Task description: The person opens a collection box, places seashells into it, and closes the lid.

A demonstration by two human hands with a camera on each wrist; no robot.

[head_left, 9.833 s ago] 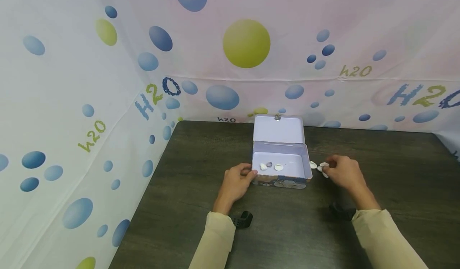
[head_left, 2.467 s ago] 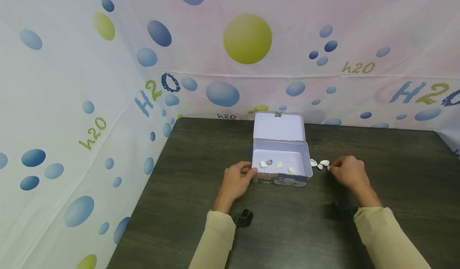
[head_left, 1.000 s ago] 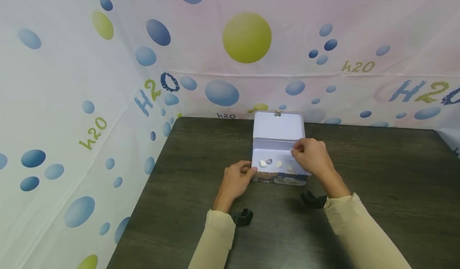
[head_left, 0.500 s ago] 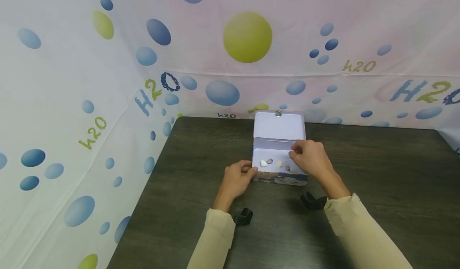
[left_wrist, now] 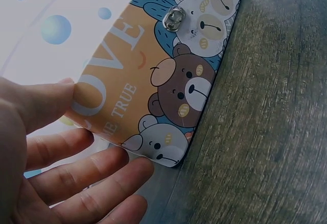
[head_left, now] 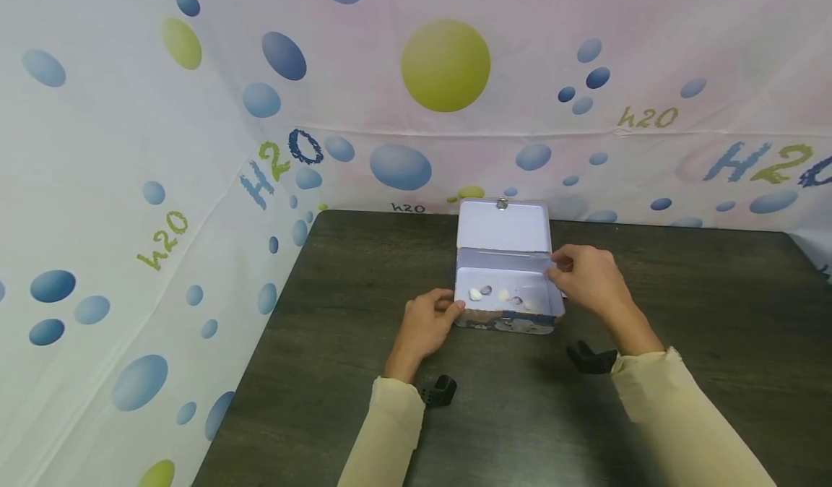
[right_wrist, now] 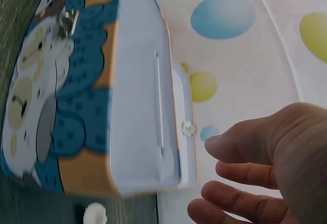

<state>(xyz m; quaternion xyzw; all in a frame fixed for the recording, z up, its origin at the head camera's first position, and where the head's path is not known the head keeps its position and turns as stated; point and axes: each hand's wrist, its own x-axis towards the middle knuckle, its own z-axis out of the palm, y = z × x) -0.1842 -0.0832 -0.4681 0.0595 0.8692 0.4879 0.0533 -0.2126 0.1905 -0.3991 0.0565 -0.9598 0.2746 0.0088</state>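
An open tin box (head_left: 510, 321) with cartoon bears on its front stands on the dark table, lid raised toward the back. White seashells (head_left: 475, 294) and darker seashells (head_left: 516, 300) lie scattered on its pale floor. My left hand (head_left: 425, 332) holds the box's front left corner, thumb at the rim and fingers along the outer side; in the left wrist view the thumb (left_wrist: 48, 101) shows at the edge. Above the right wall hovers my right hand (head_left: 591, 279), its fingers loosely bent with nothing between them in the right wrist view.
One white seashell (right_wrist: 95, 214) lies on the table beside the box's right side, which my right hand mostly covers in the head view. A white backdrop sheet (head_left: 364, 241) with blue and green dots rises behind and left of the dark table (head_left: 364, 270).
The right hand carried a shell from the table into the box, released it, and has moved back right to the box's edge. More shells lie inside than before. The left hand stays put.
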